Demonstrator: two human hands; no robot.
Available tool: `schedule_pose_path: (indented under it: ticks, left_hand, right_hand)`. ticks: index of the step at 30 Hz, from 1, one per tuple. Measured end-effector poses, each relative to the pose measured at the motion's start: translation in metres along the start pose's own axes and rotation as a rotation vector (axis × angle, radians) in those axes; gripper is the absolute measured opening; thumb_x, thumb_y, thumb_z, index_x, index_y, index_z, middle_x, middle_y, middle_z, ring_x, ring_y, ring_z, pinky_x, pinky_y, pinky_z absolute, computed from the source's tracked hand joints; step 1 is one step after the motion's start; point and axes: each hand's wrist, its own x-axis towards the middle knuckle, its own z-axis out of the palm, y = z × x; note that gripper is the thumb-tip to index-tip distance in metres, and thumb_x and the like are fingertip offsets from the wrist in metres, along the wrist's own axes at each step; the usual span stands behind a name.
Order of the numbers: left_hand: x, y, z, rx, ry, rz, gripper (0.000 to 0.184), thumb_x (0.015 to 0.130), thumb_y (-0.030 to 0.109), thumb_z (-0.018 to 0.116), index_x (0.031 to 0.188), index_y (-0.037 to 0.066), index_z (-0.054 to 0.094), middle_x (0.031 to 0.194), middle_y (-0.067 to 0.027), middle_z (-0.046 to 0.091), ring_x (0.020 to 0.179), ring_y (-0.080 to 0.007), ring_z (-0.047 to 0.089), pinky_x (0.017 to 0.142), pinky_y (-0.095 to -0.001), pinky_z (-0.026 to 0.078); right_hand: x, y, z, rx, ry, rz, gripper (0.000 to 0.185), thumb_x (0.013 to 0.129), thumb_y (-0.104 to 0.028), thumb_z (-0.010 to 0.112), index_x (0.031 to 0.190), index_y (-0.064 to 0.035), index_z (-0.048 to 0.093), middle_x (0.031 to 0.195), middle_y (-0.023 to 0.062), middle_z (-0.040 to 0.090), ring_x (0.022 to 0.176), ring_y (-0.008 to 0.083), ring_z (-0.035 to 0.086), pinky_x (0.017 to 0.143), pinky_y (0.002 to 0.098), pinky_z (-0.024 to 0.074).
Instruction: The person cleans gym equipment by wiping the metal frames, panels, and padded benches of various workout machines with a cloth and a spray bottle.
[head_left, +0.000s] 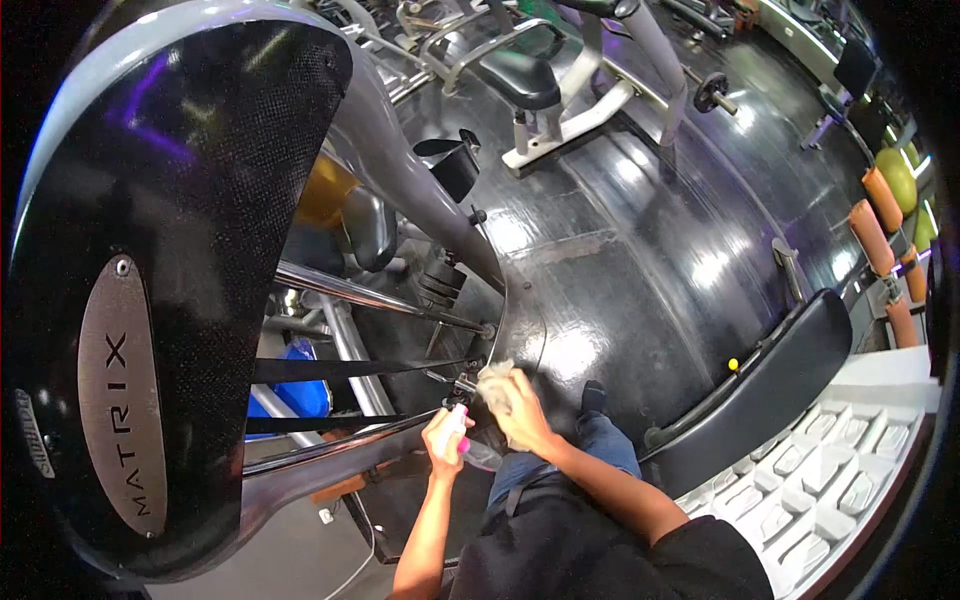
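My left hand (441, 442) is closed around a spray bottle with a white and pink trigger head (459, 416). Its clear body (485, 457) slants down toward my legs. In my right hand (522, 412) a crumpled beige cloth (495, 386) is gripped, up against the edge of the grey machine frame. Just left of the cloth is a small metal fitting (464, 383) on the machine. Black straps (350, 368) run from there to the big black shroud marked MATRIX (200, 180). Whether the cloth touches the fitting I cannot tell.
Shiny metal guide rods (380, 297) cross the machine on my left. A black padded bench (760, 370) stands to the right, beside a white moulded panel (810, 470). Ahead is another machine with a black seat (518, 78). A blue object (303, 385) shows behind the straps.
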Motion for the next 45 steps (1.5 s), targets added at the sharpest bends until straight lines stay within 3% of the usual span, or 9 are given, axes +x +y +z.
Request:
schedule_pose_path:
  ticks: [2,8,15,20,24,28,36,38,45]
  left_hand:
    - [0.006,-0.016,0.009,-0.11,0.132,-0.074,0.046,0.085,0.034,0.048,0.087,-0.008,0.066,0.074,-0.0144,0.064,0.066,-0.0232,0.059,0.062,-0.035,0.045]
    - [0.012,-0.019,0.009,-0.141,0.127,-0.11,0.047,0.085,0.03,0.048,0.1,-0.011,0.067,0.077,-0.0169,0.067,0.068,-0.0241,0.063,0.066,-0.0343,0.048]
    - [0.009,-0.025,0.006,-0.219,0.08,-0.113,0.048,0.085,0.029,0.048,0.103,-0.012,0.066,0.075,-0.0181,0.066,0.065,-0.0248,0.062,0.061,-0.0345,0.045]
    - [0.008,-0.024,0.006,-0.137,0.047,-0.122,0.049,0.085,0.031,0.049,0.103,-0.01,0.067,0.073,-0.0163,0.065,0.062,-0.0221,0.061,0.058,-0.0338,0.044]
    - [0.013,-0.014,0.008,-0.104,0.052,-0.104,0.047,0.082,0.03,0.052,0.103,-0.009,0.068,0.072,-0.0144,0.065,0.062,-0.0206,0.061,0.058,-0.0328,0.044]
    - [0.024,-0.006,0.02,-0.171,0.02,-0.18,0.047,0.079,0.03,0.052,0.099,-0.009,0.068,0.073,-0.0125,0.064,0.061,-0.0197,0.058,0.057,-0.0319,0.043]
    - [0.057,0.008,0.037,-0.103,-0.122,-0.324,0.046,0.076,0.031,0.053,0.097,-0.006,0.07,0.075,-0.0112,0.066,0.066,-0.0154,0.059,0.059,-0.028,0.043]
    - [0.061,0.012,0.04,-0.104,-0.097,-0.303,0.041,0.075,0.029,0.054,0.089,-0.006,0.07,0.073,-0.0118,0.066,0.063,-0.0167,0.059,0.058,-0.0291,0.043]
    - [0.065,0.021,0.04,0.058,-0.087,-0.176,0.033,0.077,0.026,0.053,0.08,-0.003,0.068,0.067,-0.0125,0.062,0.056,-0.0234,0.059,0.055,-0.0349,0.044]
  right_hand:
    - [0.025,0.019,0.009,0.093,0.295,-0.003,0.027,0.086,-0.006,0.058,0.113,-0.0059,0.056,0.112,0.0177,0.053,0.107,0.0381,0.054,0.092,0.0425,0.0445]
    - [0.06,0.031,0.026,0.161,0.444,0.218,0.026,0.093,-0.015,0.054,0.116,-0.0043,0.05,0.113,0.0199,0.052,0.108,0.0382,0.053,0.094,0.0451,0.0407]
    - [-0.004,0.085,0.064,0.445,0.086,0.303,0.041,0.089,-0.005,0.055,0.126,-0.0022,0.038,0.119,0.0216,0.048,0.112,0.0351,0.051,0.1,0.0432,0.0399]
    - [0.069,0.132,0.054,0.379,0.371,0.478,0.028,0.09,-0.007,0.055,0.117,-0.0024,0.05,0.115,0.0202,0.053,0.109,0.0322,0.053,0.096,0.041,0.0415]
    - [0.093,0.067,0.024,0.271,0.421,0.533,0.029,0.092,-0.013,0.054,0.119,-0.0024,0.048,0.117,0.0228,0.051,0.113,0.0388,0.051,0.097,0.046,0.0387]
    - [0.039,0.048,0.047,0.151,0.438,0.263,0.034,0.093,-0.013,0.054,0.123,-0.0015,0.042,0.122,0.0255,0.047,0.12,0.0409,0.046,0.103,0.0475,0.0352]
    - [0.068,0.186,0.075,0.345,0.42,0.617,0.03,0.091,-0.013,0.054,0.119,-0.0045,0.05,0.116,0.0197,0.054,0.112,0.0352,0.052,0.098,0.043,0.0405]
    - [0.1,0.143,0.036,0.092,0.438,0.555,0.031,0.091,-0.016,0.056,0.12,-0.0074,0.051,0.117,0.0176,0.055,0.113,0.0355,0.053,0.098,0.0429,0.0408]
    - [0.057,0.104,0.055,0.254,0.514,0.489,0.031,0.092,-0.012,0.056,0.121,-0.0054,0.05,0.123,0.0195,0.055,0.117,0.0356,0.053,0.1,0.042,0.0407]
